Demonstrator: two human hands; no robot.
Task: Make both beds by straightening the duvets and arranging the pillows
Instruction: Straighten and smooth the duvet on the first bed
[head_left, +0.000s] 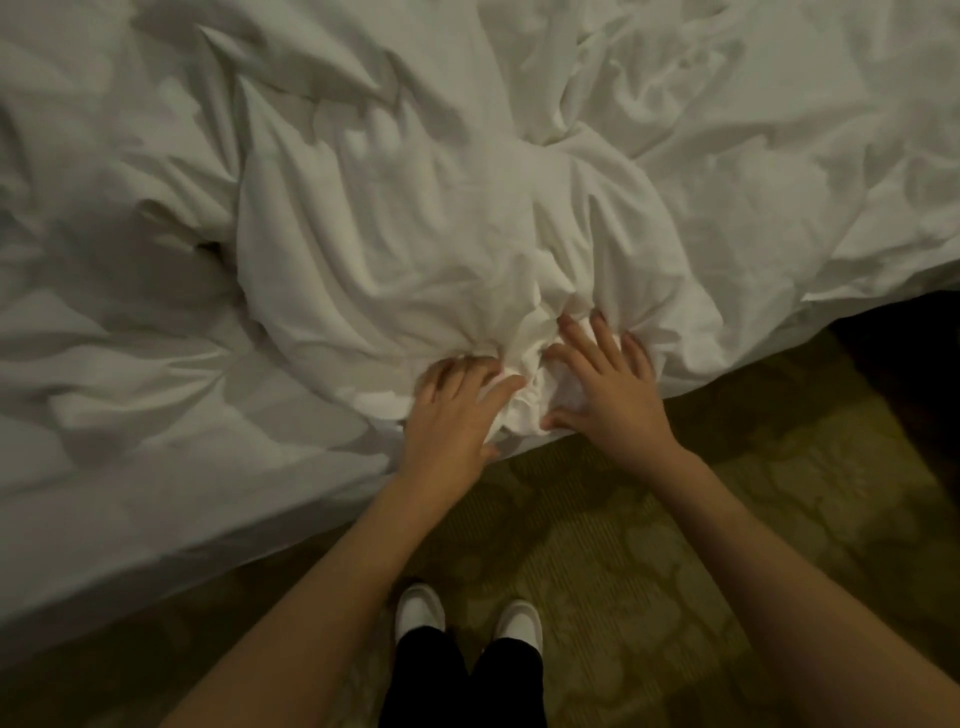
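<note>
A crumpled white duvet covers the bed, bunched into a tight knot of folds at the bed's near edge. My left hand lies on the left side of that knot, its fingers curled into the fabric and gripping it. On the knot's right side, my right hand presses down with spread, fairly straight fingers, the thumb against the bunch. Creases fan out from both hands across the duvet. No pillow is in view.
The white sheet and mattress side run diagonally from lower left to the right. Below lies patterned green-brown carpet, where my feet in white shoes stand close to the bed. A dark gap shows at the right.
</note>
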